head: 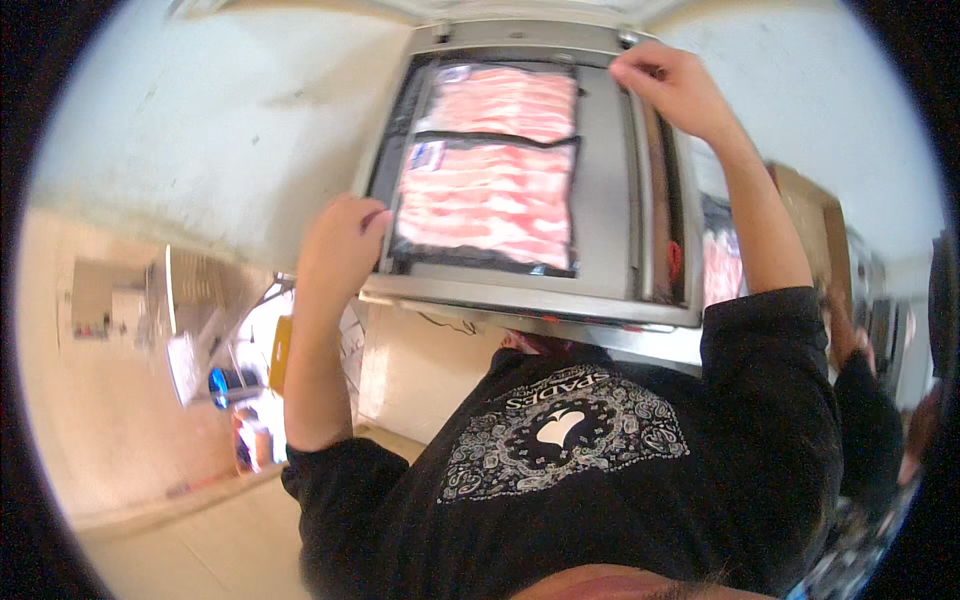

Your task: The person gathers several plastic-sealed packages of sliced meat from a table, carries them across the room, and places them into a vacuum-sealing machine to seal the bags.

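Two flat packs of sliced raw meat, apparently bacon, lie inside the metal chamber of what looks like a vacuum sealer [604, 187]. The farther pack [506, 101] sits above the nearer pack [487, 202], their dark edges meeting; each bears a small label. My left hand [349, 240] is at the chamber's left rim, its fingers curled; whether it grips the rim is unclear. My right hand [660, 82] is by the far right corner, thumb and fingertips drawn together. Nothing can be made out within either hand.
Right of the machine lies another meat pack [721, 262], partly hidden by my right arm, with a cardboard box [810, 202] beyond it. Another person's dark-sleeved arm [862, 420] is at the far right. Pale walls or panels rise on both sides. A red item [674, 261] rests in the right channel.
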The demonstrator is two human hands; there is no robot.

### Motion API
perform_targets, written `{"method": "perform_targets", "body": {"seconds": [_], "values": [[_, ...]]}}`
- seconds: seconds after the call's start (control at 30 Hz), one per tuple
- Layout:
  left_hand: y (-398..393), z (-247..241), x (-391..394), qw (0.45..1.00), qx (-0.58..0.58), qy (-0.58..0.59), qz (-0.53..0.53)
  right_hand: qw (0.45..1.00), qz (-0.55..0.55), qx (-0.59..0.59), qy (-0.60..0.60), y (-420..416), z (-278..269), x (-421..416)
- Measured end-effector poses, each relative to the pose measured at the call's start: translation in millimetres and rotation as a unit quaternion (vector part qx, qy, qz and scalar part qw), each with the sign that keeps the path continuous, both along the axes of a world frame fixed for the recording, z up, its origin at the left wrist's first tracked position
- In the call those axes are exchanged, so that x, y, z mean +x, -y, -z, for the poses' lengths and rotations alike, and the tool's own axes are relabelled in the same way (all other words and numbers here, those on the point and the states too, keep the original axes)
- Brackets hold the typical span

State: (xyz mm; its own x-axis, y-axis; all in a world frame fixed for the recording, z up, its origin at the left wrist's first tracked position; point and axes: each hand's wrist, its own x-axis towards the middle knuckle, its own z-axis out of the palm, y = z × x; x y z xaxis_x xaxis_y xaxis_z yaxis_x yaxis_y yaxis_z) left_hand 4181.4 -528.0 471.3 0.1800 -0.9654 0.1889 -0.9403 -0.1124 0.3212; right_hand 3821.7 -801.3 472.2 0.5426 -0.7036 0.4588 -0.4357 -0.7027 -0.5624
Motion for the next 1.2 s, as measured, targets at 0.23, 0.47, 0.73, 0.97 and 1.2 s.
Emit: {"method": "perform_targets", "body": {"seconds": [0.23, 0.47, 0.73, 0.97, 1.2], "values": [[8.5, -40.2, -149.5, 0.975, -0.02, -0.151, 0.162, 0.873, 0.445, 0.146, -0.135, -2.8, 240.2, -305.3], [23.4, -23.0, -342.5, 0.837, 0.157, -0.27, 0.449, 0.748, 0.501, 0.421, -0.109, -89.1, 373.1, -327.0], [46.3, 21.5, -442.3, 0.791, 0.257, -0.311, 0.459, 0.797, 0.473, 0.375, -0.015, -91.4, 356.7, -346.3], [61.8, 1.9, -430.6, 0.828, 0.173, -0.258, 0.467, 0.733, 0.231, 0.541, 0.342, -92.5, 335.6, -341.1], [88.5, -57.1, -361.1, 0.871, 0.186, -0.198, 0.409, 0.673, 0.177, 0.492, 0.523, -141.2, 276.3, -324.7]]}}
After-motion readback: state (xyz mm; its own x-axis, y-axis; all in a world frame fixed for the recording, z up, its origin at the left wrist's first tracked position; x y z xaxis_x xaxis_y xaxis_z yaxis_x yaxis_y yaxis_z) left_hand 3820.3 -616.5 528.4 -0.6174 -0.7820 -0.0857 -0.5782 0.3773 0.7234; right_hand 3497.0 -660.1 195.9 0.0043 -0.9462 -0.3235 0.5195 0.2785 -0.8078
